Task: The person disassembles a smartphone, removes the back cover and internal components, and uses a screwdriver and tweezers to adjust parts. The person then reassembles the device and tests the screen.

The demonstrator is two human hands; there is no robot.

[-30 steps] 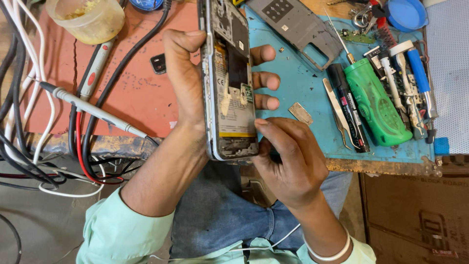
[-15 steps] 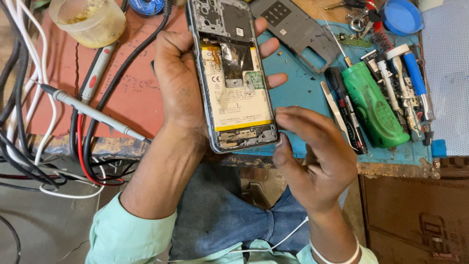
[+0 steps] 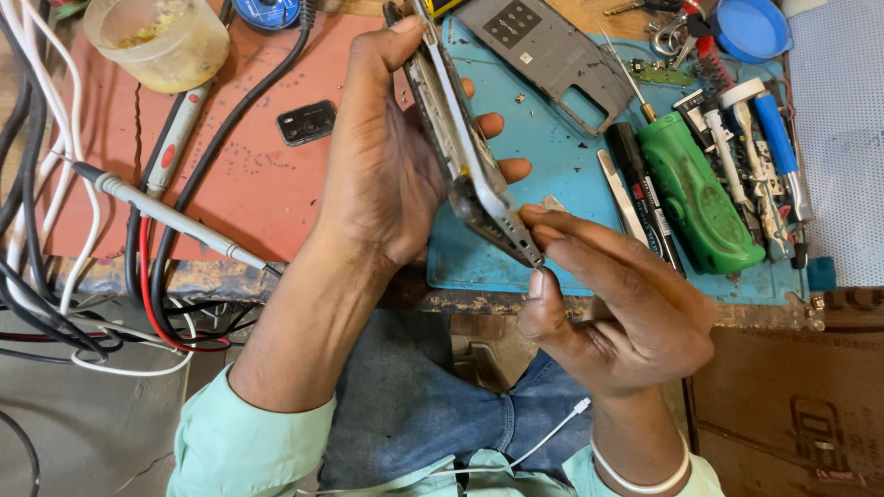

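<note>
Right hand (image 3: 626, 313) nearest the camera: fingers straight and together, tips and thumb pinched on the bottom corner of the opened phone (image 3: 465, 152). Left hand (image 3: 387, 175) just beyond it, clamped around the phone's body, thumb on the far top edge, fingertips poking out on the right side. Phone is tilted on edge, so mostly its metal side frame shows; held above the bench edge, not resting on it. Under and right of the hands: blue work mat (image 3: 562, 166), scuffed. On it, right of the right hand: green ribbed plastic tool (image 3: 695, 193), black pen-shaped tool (image 3: 640, 189), grey phone back cover (image 3: 552, 55) further out. Left of the left hand: red mat (image 3: 267, 184), small black camera module (image 3: 307, 121), grey probe (image 3: 170, 213), tangled cables (image 3: 55, 304). Far left: translucent plastic cup (image 3: 166, 41).
</note>
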